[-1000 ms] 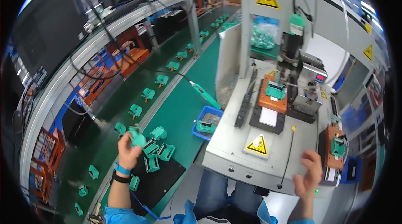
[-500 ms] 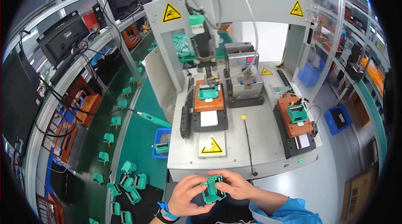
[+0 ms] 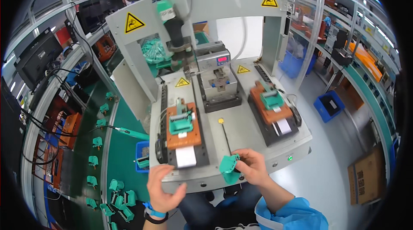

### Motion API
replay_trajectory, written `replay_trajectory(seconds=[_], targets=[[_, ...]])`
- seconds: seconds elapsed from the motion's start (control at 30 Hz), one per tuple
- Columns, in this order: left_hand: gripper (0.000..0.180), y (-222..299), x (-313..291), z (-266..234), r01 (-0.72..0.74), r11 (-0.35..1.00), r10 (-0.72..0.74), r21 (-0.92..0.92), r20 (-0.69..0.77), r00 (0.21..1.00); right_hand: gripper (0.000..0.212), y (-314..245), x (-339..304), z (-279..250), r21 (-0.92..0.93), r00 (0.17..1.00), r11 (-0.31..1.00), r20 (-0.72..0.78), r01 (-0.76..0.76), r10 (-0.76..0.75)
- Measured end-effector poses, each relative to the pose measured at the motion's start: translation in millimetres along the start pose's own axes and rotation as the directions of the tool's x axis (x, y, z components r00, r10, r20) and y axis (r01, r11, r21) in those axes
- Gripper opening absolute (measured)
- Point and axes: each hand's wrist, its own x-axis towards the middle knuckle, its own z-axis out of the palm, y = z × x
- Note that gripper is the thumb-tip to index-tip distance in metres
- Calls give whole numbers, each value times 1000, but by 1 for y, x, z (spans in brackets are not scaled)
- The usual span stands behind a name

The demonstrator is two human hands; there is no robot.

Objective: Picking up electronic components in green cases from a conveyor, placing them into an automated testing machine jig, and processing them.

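Near the machine's front edge, my right hand (image 3: 253,167) grips a green plastic housing (image 3: 229,169) between thumb and fingers. My left hand (image 3: 163,189) is empty, its fingers and thumb spread, close to the left front corner of the machine. Ahead of it is the left orange fixture (image 3: 171,143), with a green housing (image 3: 180,124) seated on top. A second orange fixture (image 3: 269,116) at the right carries another green housing (image 3: 272,100). Above and behind the left fixture hangs the machine's tool head (image 3: 175,32).
Left of the machine, green housings (image 3: 93,161) line a conveyor. Several more lie in a pile (image 3: 118,200) nearer me, and a blue bin (image 3: 142,156) stands beside the machine. A yellow-tipped rod (image 3: 221,121) rests between the fixtures. A metal feeder unit (image 3: 219,79) stands behind it.
My left hand has let go of the housing and moved left; my right hand keeps it. The left fixture has slid toward me, the right one away. The view has swung right.
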Motion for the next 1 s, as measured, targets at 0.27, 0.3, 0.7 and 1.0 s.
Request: replay_trajectory(seconds=[0.27,0.3,0.7,1.0], targets=[[26,-38,59,10,156,967,-167,200,37,985,28,-2,0,-11,24,996,999,-82,32,-29],[24,-41,64,12,197,963,-217,182,101,971,28,-2,1,-11,47,995,998,-95,43,-38],[29,-55,92,12,349,898,-399,266,161,903,27,-73,89,36,-132,900,892,122,433,-419],[26,-85,12,-102,548,808,-586,-219,-192,787,20,-18,183,93,-661,855,591,508,462,-101]])
